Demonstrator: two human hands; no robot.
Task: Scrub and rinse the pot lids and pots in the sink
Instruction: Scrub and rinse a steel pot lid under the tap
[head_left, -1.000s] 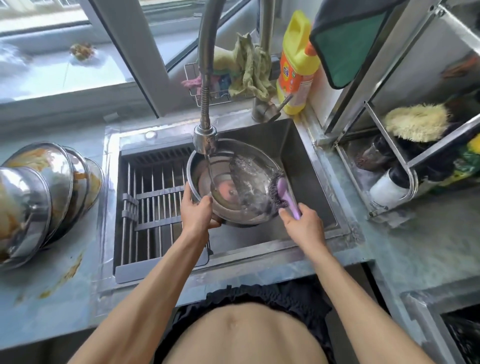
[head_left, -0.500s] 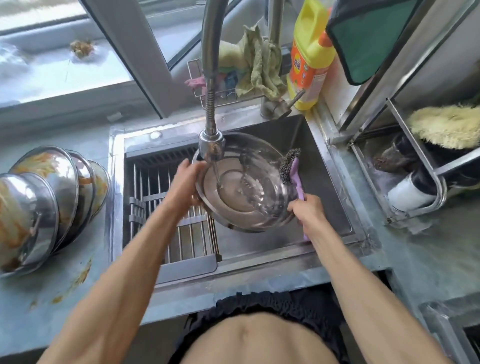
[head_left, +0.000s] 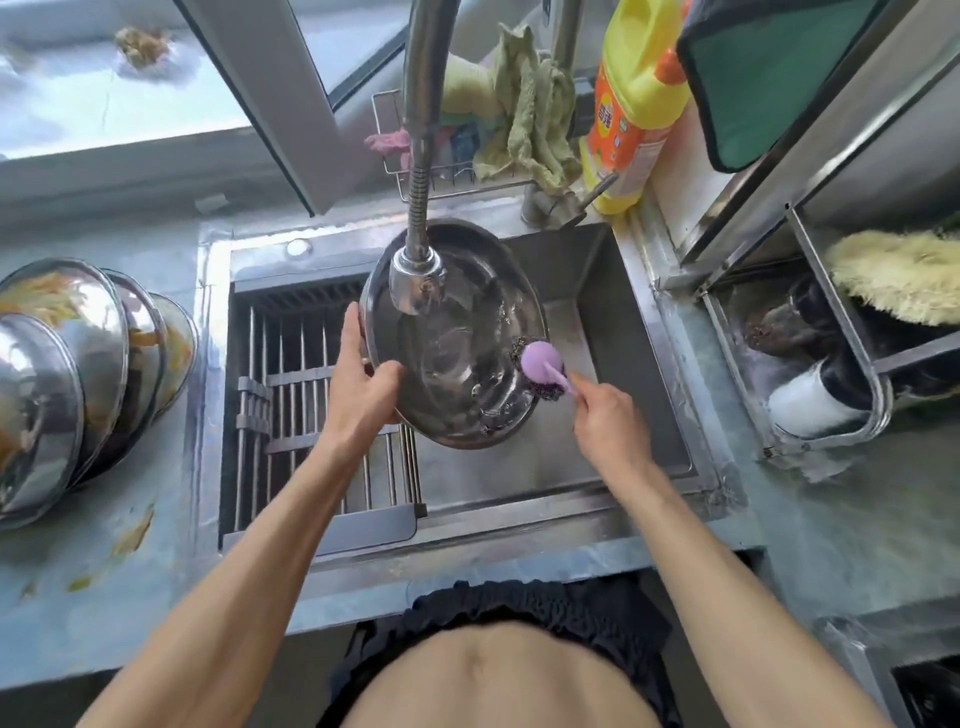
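Steel pot lid (head_left: 457, 343) held tilted over the sink (head_left: 613, 322), at its back edge, inner face up directly under the faucet head (head_left: 418, 278) so water runs across it and drains into the basin. Left hand (head_left: 363, 384) grips the lid's left rim, thumb on the inner face, fingers curled behind, likely to steady it against the scrubbing. Right hand (head_left: 610, 421) pinches the purple handle of the scrub brush (head_left: 540, 364), dark wire head pressed on the lid's right inner edge; looks like scrub and rinse in 1 pass. Drain rack (head_left: 291, 395) fills the sink's left half, just beside the lid. About 4 dirty steel lids (head_left: 88, 374), orange residue on them, lean stacked at the worktop's left edge, probably queued. Detergent bottle (head_left: 636, 98) stands at the sink's back right corner, within reach.
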